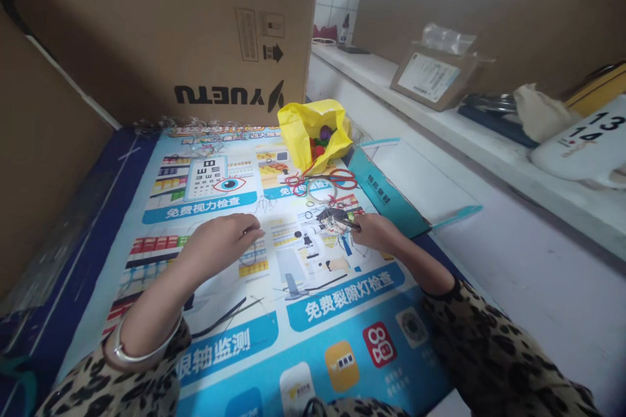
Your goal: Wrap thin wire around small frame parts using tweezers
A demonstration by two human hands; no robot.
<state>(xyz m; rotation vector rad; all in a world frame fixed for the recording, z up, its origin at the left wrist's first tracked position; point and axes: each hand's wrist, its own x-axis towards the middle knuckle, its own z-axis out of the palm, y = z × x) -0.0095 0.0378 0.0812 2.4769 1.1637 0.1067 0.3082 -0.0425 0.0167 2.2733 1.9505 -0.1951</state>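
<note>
Over the middle of the printed poster sheet (274,215), my left hand (229,238) is closed with thumb and fingers nearly together; what it pinches, if anything, is too small to make out. To the right, my right hand (374,231) is closed round a thin dark tool, its tip pointing left at a small tangle of thin wire (334,214). Just beyond lie red-handled scissors (342,178) and a roll of clear tape (321,190). A yellow bag (296,133) stands open behind them, with red, green and purple balls of material inside.
A large cardboard box (195,26) stands at the back left. An open teal box (386,192) is right of the yellow bag. Thin wires and clear bits lie along the poster's far edge. The right-hand ledge (440,124) holds a small carton and a white mug (581,150).
</note>
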